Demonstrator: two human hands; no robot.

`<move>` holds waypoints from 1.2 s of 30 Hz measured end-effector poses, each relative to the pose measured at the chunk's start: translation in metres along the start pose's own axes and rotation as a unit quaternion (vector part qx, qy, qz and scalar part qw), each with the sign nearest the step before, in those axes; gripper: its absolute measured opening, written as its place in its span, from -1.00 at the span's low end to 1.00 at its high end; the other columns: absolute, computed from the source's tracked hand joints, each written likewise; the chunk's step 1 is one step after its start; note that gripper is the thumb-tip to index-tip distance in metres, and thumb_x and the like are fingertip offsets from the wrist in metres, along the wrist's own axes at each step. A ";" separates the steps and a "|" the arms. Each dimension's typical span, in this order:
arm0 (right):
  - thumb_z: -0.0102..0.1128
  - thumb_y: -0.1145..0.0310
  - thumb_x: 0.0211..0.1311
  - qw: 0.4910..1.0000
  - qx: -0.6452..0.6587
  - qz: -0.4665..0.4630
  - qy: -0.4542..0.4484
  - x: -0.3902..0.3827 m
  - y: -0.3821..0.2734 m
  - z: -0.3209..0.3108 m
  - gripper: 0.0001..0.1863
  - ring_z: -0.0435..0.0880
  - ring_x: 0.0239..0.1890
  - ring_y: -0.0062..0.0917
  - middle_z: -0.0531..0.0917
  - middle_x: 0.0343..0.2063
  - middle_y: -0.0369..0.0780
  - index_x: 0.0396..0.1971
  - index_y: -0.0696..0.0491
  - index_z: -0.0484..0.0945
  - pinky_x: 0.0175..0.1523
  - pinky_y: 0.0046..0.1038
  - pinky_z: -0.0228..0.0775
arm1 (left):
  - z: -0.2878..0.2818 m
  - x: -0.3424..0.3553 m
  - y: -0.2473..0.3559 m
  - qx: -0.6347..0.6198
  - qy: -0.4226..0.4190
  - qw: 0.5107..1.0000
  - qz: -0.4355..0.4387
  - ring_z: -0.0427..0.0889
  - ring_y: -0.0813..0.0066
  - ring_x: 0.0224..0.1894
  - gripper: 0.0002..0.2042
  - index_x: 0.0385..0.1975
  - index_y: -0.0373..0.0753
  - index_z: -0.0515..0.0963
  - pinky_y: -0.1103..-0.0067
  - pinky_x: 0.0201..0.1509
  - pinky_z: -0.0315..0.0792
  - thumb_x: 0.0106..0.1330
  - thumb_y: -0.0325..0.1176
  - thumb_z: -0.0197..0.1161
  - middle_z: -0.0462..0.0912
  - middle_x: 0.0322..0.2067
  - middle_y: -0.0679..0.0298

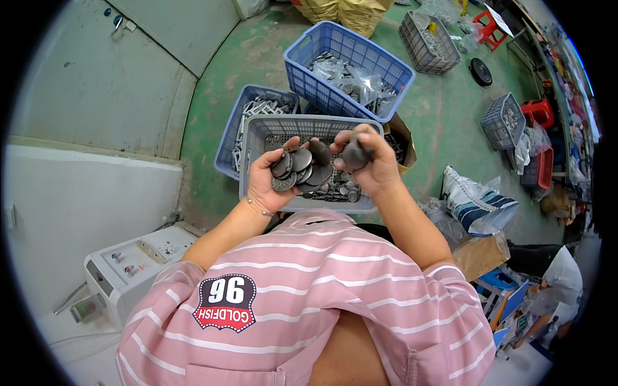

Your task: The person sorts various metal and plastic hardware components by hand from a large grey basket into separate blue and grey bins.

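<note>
Your left hand [262, 184] is over the near left part of the grey plastic crate [250, 132], turned palm up and cupped under a loose heap of round discs [300, 159]. They look metallic, flat and dark grey, with smooth faces that catch a dull shine, and they overlap at uneven tilts. Your right hand [381, 162], over the crate's right side, has its thumb and fingers closed around a dark, rounded piece [355, 154]; blur hides whether it is one disc or several. Beneath both hands, inside the same crate, small grey parts [341, 188] lie scattered on the bottom, and its upper walls are a lattice of small openings. Just beyond the crate is a larger blue basket [328, 92], its perforated sides enclosing crinkled clear plastic bags [368, 85] among grey parts. Beside the crate on the left, a second blue basket [224, 147] carries slender, silvery pieces [269, 107] jumbled together. Brown cardboard [410, 143] shows at the crate's right.
</note>
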State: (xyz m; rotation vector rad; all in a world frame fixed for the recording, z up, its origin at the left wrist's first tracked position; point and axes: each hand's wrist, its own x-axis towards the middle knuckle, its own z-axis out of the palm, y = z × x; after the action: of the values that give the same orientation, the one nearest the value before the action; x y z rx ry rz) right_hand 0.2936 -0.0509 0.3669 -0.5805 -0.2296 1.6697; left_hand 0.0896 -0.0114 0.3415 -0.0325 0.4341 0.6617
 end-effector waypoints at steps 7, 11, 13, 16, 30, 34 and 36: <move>0.18 0.37 0.07 0.912 -0.406 0.012 0.063 0.012 0.005 -0.001 -0.80 0.47 -0.48 -0.70 0.53 -0.46 -0.30 -0.30 0.09 0.48 -0.52 -0.64 0.32 | 0.002 0.003 0.000 0.019 0.029 0.999 0.010 0.39 0.14 0.06 -0.68 -0.13 -0.20 0.46 0.13 0.07 0.28 0.11 -0.31 -0.02 0.41 0.01 0.13; 0.21 0.41 0.00 0.943 -0.331 -0.019 0.018 0.015 0.022 -0.026 -0.85 0.49 -0.52 -0.65 0.52 -0.54 -0.27 -0.44 0.13 0.47 -0.50 -0.60 0.37 | 0.010 0.000 -0.004 0.027 0.017 0.999 -0.002 0.35 0.14 0.09 -0.69 -0.14 -0.22 0.45 0.16 0.13 0.22 0.11 -0.32 -0.03 0.39 0.04 0.09; 0.06 0.51 0.00 0.991 -0.129 0.003 0.046 0.013 0.013 -0.033 -0.82 0.56 -0.37 -0.49 0.54 -0.43 -0.17 -0.33 0.13 0.41 -0.39 -0.45 0.49 | 0.009 -0.003 -0.003 0.018 0.012 1.000 -0.002 0.34 0.14 0.11 -0.69 -0.14 -0.22 0.44 0.16 0.15 0.20 0.11 -0.33 -0.03 0.38 0.04 0.08; -0.11 0.55 -0.01 0.987 -0.106 0.025 0.115 0.015 0.002 -0.047 -0.72 0.54 -0.21 -0.33 0.49 -0.27 -0.08 -0.21 0.12 0.32 -0.24 -0.26 0.49 | 0.000 -0.010 0.005 0.001 0.045 0.998 0.032 0.30 0.14 0.14 -0.71 -0.16 -0.23 0.45 0.18 0.19 0.16 0.12 -0.38 -0.06 0.36 0.05 0.06; -0.11 0.18 0.24 0.895 -0.206 0.030 0.395 0.169 -0.050 -0.142 -0.51 0.35 0.04 -0.20 0.22 0.12 -0.02 0.10 0.14 0.19 0.03 -0.14 0.25 | -0.024 -0.037 0.026 0.010 0.091 0.990 0.110 0.29 0.11 0.13 -0.68 -0.10 -0.22 0.41 0.16 0.18 0.17 0.14 -0.35 -0.06 0.37 0.04 0.03; -0.03 0.29 0.20 0.918 -0.355 0.101 0.146 0.144 -0.012 -0.098 -0.63 0.52 -0.21 -0.49 0.49 -0.14 -0.13 -0.03 0.14 0.35 -0.18 -0.42 0.40 | -0.014 -0.036 0.030 0.013 0.072 0.992 0.101 0.33 0.09 0.10 -0.67 -0.05 -0.29 0.37 0.29 0.18 0.21 0.18 -0.38 -0.09 0.36 0.02 -0.03; -0.03 0.29 0.21 0.914 -0.386 0.115 0.055 0.116 0.006 -0.041 -0.70 0.51 -0.24 -0.57 0.55 -0.27 -0.22 -0.15 0.15 0.43 -0.14 -0.52 0.37 | -0.008 -0.029 0.030 0.052 0.072 0.993 0.075 0.37 0.10 0.06 -0.68 -0.06 -0.32 0.37 0.33 0.14 0.27 0.24 -0.32 -0.09 0.40 -0.01 -0.03</move>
State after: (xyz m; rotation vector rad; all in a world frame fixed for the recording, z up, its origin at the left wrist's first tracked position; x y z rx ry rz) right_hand 0.2993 0.0533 0.3007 -1.3302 -0.7822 1.7367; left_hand 0.0483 -0.0062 0.3491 0.0528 0.6137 0.7854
